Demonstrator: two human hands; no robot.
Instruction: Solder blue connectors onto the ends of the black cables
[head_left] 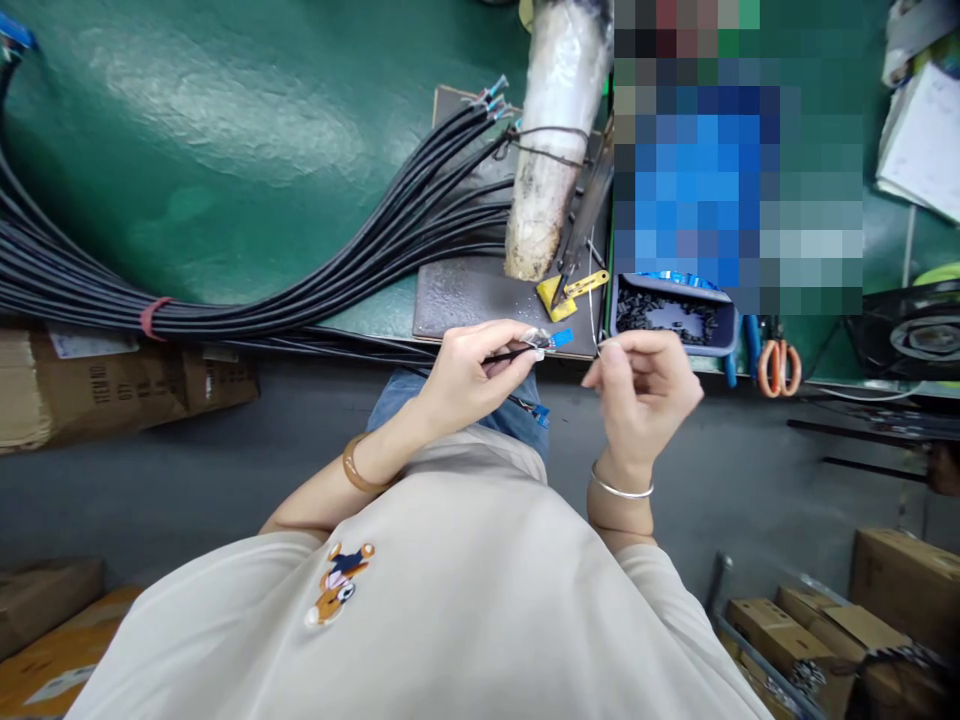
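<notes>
My left hand is closed on a black cable, pinching it close to its end. A blue connector sits at that end, beside bare silvery shielding. To the right, my right hand has its thumb and fingers pressed together on a thin silvery wire, which looks like solder wire. That wire hangs from near a soldering iron, whose tip points down at a yellow block. Below my left hand, another cable end with a blue connector hangs over my lap.
A thick bundle of black cables crosses the green table, bound by a red tie. A plastic-wrapped duct hangs above a dark board. At right are a bin of small black parts and orange-handled scissors.
</notes>
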